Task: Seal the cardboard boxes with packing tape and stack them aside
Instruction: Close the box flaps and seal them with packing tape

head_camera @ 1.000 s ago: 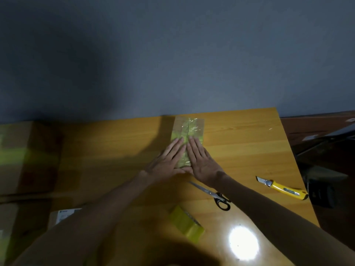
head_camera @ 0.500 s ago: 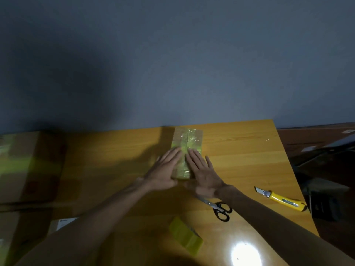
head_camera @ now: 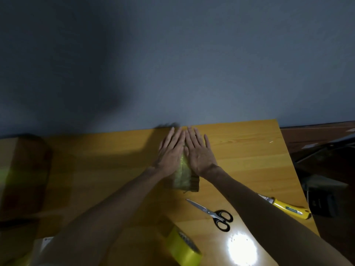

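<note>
Head view. My left hand (head_camera: 170, 150) and right hand (head_camera: 199, 152) lie flat, side by side, on top of the box (head_camera: 185, 181). The fingers are straight and close together, the index fingers nearly touching along the midline. Neither hand curls round anything; both palms press down, ungripping. The left hand is slightly blurred. The box is small and narrow and sits on the table (head_camera: 249, 150) at the middle of its far half, its long axis running away from me, its far end under my fingertips near the table's far edge. Only the strip between my wrists and the near end show. The top is covered with glossy, wrinkled, yellow-green tape that catches the light. At the near end, plain brown cardboard shows on either side of the tape, and the tape's edge there is ragged. The scissors (head_camera: 213, 215), black-handled and closed, lie nearer to me than the box, blades pointing toward it but apart from it. The yellow knife (head_camera: 286, 207) lies near the table's right edge, its blade partly hidden by my right forearm. A tape roll (head_camera: 184, 248), yellow, stands at the near edge between my forearms. A large carton (head_camera: 23, 169) stands at far left in shadow. A bright glare (head_camera: 242, 250) marks the tabletop beside the roll.
</note>
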